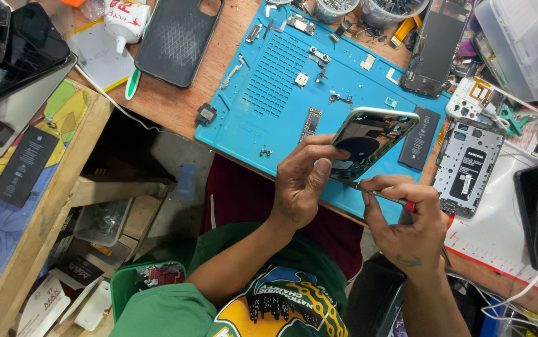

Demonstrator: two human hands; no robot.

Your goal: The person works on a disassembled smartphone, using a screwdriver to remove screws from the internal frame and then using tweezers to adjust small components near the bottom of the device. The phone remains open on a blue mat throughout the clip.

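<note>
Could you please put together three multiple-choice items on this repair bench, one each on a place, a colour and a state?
1. Where does the loose black battery lie?
A. On the blue work mat, just right of the opened phone
B. On the wooden shelf at the left
C. In a clear plastic box

2. What colour is the collar on the thin tool in the right hand?
A. Green
B. Red
C. Yellow

3. How is the opened phone held?
A. Flat on the mat, untouched
B. Closed, screen up
C. Tilted up off the mat in the left hand, its insides showing

Answers:
1 A: the battery rests on the mat's right part beside the phone.
2 B: a red band shows near the fingers.
3 C: the left hand grips its lower end while the tool tip meets its edge.
</note>
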